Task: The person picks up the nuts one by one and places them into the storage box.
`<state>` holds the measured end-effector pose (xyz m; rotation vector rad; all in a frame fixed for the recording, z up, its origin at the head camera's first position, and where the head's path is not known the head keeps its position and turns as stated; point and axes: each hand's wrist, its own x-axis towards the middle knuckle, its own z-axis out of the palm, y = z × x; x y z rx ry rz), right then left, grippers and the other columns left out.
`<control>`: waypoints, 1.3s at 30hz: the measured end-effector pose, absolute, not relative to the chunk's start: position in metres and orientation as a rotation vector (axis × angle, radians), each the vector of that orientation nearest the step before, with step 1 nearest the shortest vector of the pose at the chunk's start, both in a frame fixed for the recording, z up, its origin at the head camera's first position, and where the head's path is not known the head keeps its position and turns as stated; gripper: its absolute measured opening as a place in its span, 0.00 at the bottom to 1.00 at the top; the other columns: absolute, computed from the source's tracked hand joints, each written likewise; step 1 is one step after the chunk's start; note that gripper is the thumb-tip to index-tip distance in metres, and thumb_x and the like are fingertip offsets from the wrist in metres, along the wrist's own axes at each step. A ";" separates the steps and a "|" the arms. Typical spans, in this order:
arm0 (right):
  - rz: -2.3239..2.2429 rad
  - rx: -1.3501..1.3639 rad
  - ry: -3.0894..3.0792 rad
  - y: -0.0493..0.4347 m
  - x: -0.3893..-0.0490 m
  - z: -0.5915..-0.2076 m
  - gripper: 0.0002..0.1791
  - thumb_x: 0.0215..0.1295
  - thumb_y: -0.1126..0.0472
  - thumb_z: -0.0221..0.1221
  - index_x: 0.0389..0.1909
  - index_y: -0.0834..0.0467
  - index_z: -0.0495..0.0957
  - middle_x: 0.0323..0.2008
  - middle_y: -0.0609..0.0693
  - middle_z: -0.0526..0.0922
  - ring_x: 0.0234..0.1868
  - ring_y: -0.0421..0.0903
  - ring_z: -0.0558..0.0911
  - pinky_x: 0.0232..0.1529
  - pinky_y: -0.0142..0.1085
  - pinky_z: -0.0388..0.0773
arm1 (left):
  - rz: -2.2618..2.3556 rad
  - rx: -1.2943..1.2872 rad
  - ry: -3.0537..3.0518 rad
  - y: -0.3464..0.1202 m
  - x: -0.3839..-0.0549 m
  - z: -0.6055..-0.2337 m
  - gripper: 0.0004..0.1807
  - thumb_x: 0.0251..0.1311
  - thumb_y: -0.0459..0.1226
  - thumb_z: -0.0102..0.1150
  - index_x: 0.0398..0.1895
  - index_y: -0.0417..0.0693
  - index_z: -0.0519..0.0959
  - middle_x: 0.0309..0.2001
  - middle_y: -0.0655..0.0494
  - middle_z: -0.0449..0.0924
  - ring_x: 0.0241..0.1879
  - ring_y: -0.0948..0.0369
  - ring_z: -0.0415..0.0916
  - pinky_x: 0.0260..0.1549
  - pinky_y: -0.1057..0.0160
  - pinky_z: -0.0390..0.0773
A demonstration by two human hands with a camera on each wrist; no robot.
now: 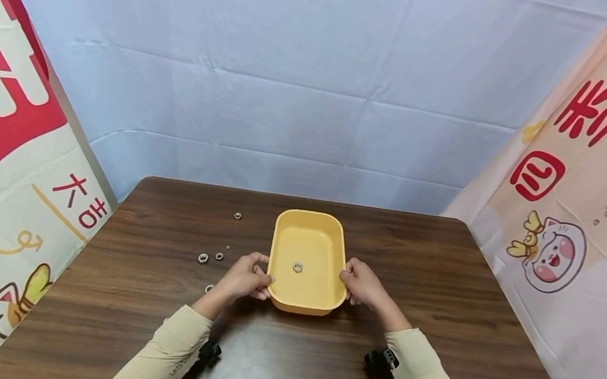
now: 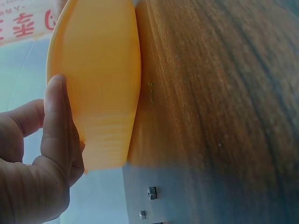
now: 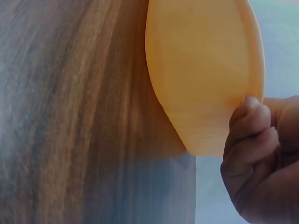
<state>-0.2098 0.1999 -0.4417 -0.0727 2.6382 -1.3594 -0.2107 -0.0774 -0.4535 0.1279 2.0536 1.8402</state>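
A yellow rectangular plastic tray (image 1: 312, 246) with rounded corners sits mid-table, held from both sides. My left hand (image 1: 248, 276) pinches its left rim, thumb over the edge and fingers against the outer wall. On the opposite side my right hand (image 1: 364, 283) grips the right rim the same way, its fingers curled in the right wrist view beside the tray wall (image 3: 201, 60). One metal nut (image 1: 298, 267) lies inside the tray, left of its middle. In the left wrist view the left fingers (image 2: 55, 121) press along the outer wall.
Several loose nuts lie left of the tray: a larger one (image 1: 203, 258), a smaller one (image 1: 219, 256), a tiny one (image 1: 228, 247) and one farther back (image 1: 237, 215). Another nut (image 1: 209, 288) is partly covered by the left forearm. Cloth walls surround the wooden table (image 1: 436, 263).
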 end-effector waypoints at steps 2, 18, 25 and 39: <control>-1.374 -0.080 2.630 0.202 -0.210 -0.441 0.04 0.59 0.70 0.46 0.26 0.62 0.63 0.09 0.54 0.70 0.05 0.42 0.66 0.07 0.32 0.62 | 1.821 0.162 2.056 -0.077 -0.212 -0.452 0.26 0.56 0.26 0.57 0.57 0.28 0.61 0.27 0.42 0.73 0.18 0.57 0.78 0.20 0.60 0.80; -1.351 -0.047 2.637 0.198 -0.212 -0.441 0.04 0.59 0.68 0.47 0.26 0.62 0.64 0.09 0.54 0.71 0.06 0.43 0.68 0.07 0.33 0.65 | 1.072 0.679 2.750 -0.093 -0.207 -0.441 0.23 0.60 0.41 0.59 0.53 0.34 0.72 0.21 0.59 0.72 0.19 0.63 0.71 0.20 0.63 0.72; -1.378 -0.017 2.623 0.198 -0.212 -0.445 0.04 0.59 0.69 0.48 0.26 0.62 0.64 0.10 0.53 0.71 0.06 0.42 0.67 0.07 0.30 0.61 | 0.828 0.907 2.819 -0.105 -0.205 -0.437 0.23 0.58 0.46 0.61 0.51 0.39 0.75 0.37 0.51 0.76 0.36 0.58 0.74 0.35 0.58 0.74; -1.391 -0.003 2.614 0.198 -0.211 -0.444 0.04 0.59 0.69 0.48 0.26 0.62 0.64 0.10 0.53 0.70 0.06 0.42 0.67 0.07 0.30 0.61 | 0.703 0.919 2.859 -0.126 -0.206 -0.438 0.26 0.49 0.43 0.69 0.52 0.45 0.76 0.49 0.51 0.75 0.47 0.53 0.73 0.45 0.53 0.72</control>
